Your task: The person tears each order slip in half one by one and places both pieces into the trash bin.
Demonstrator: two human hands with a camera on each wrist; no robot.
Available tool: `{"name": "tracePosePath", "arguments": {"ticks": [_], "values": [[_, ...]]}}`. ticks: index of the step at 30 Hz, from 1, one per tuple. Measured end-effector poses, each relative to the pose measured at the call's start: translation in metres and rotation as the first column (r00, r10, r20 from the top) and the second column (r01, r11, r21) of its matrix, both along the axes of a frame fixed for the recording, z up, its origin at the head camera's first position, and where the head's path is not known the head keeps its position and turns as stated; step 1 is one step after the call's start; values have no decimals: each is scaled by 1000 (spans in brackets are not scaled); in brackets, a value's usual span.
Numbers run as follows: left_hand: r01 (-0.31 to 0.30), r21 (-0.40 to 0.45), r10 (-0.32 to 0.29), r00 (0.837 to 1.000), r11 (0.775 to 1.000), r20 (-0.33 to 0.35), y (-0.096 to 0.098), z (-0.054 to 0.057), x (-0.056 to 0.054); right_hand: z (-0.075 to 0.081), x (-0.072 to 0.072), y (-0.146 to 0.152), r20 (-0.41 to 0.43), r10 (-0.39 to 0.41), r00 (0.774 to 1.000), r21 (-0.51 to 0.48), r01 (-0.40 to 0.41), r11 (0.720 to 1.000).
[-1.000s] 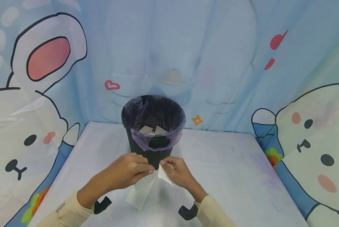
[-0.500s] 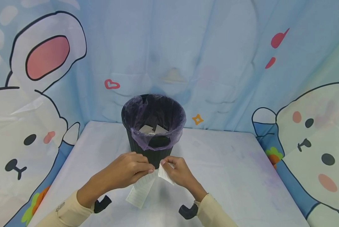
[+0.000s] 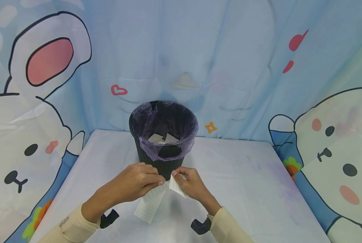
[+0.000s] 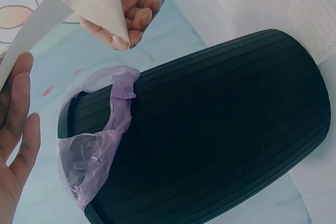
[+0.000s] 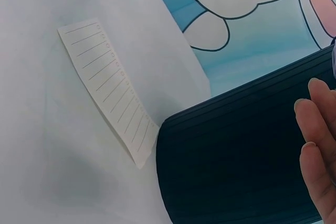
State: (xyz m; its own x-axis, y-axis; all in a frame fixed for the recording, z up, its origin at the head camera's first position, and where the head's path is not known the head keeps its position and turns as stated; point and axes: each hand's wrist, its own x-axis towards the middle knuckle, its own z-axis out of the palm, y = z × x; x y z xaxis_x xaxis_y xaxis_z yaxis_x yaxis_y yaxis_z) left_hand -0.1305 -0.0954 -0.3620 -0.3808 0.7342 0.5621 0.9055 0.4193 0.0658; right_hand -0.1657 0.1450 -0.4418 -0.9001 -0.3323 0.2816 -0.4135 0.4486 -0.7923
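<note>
My left hand (image 3: 138, 182) pinches a strip of paper (image 4: 42, 24) between thumb and fingers, in front of the bin. Just to its right, my right hand (image 3: 193, 184) pinches a second lined piece of paper (image 3: 175, 185), which hangs at a slant. In the left wrist view the two papers come close together at their near edges. Below my hands, a lined paper strip (image 5: 113, 93) lies on the table against the bin's base. The black ribbed bin (image 3: 161, 165) stands upright behind my hands. A purple plastic liner (image 3: 152, 150) folds over its rim.
Pale paper pieces (image 3: 156, 138) lie inside the bin. The white-covered table (image 3: 235, 189) spreads out on both sides. A light blue curtain (image 3: 244, 60) with cartoon animals hangs behind and at the sides.
</note>
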Motion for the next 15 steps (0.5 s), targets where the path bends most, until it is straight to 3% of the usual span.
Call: {"name": "tracePosePath", "arguments": {"ticks": [15], "values": [[-4,-5,4,1000,1000,5,1,1,0,-5,-2,3,25,4,1000,-19,-3,1000]]}}
